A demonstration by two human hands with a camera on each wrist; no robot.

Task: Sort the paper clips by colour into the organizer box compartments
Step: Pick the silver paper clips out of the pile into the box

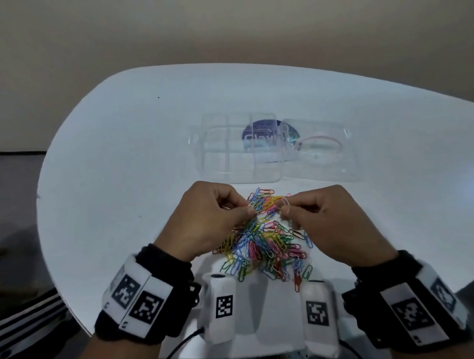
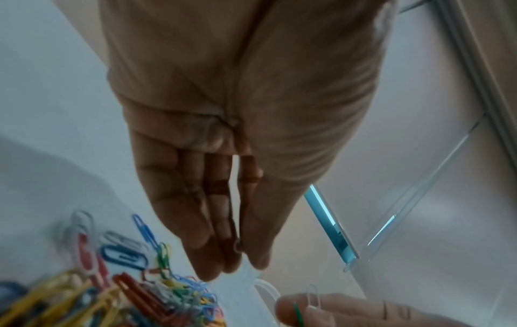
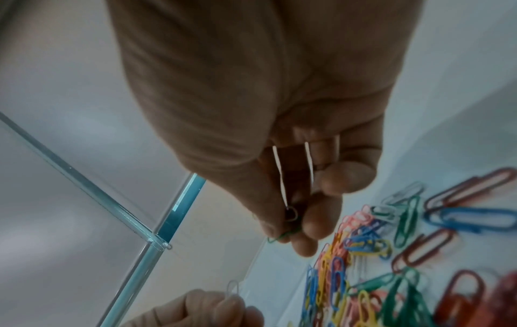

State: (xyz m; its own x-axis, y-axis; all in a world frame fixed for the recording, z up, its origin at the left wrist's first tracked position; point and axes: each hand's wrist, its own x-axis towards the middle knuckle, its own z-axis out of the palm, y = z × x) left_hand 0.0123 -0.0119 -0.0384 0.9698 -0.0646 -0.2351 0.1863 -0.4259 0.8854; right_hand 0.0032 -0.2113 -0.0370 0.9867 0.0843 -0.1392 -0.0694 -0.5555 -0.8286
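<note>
A heap of coloured paper clips (image 1: 262,243) lies on the white table, close to me. My left hand (image 1: 249,210) hovers over its far left part and pinches a white clip (image 2: 238,245) between thumb and fingertips. My right hand (image 1: 284,210) is level with it, a little to the right. It pinches another white clip (image 1: 285,201) together with a green clip (image 3: 279,237). The clear organizer box (image 1: 202,153) stands open just beyond the heap. I see no clips in its compartments.
The box's clear lid (image 1: 348,164) lies flat to the right with a pink rubber band (image 1: 320,143) on it. A dark blue round label (image 1: 257,137) shows through the box. The table edge curves away on the left.
</note>
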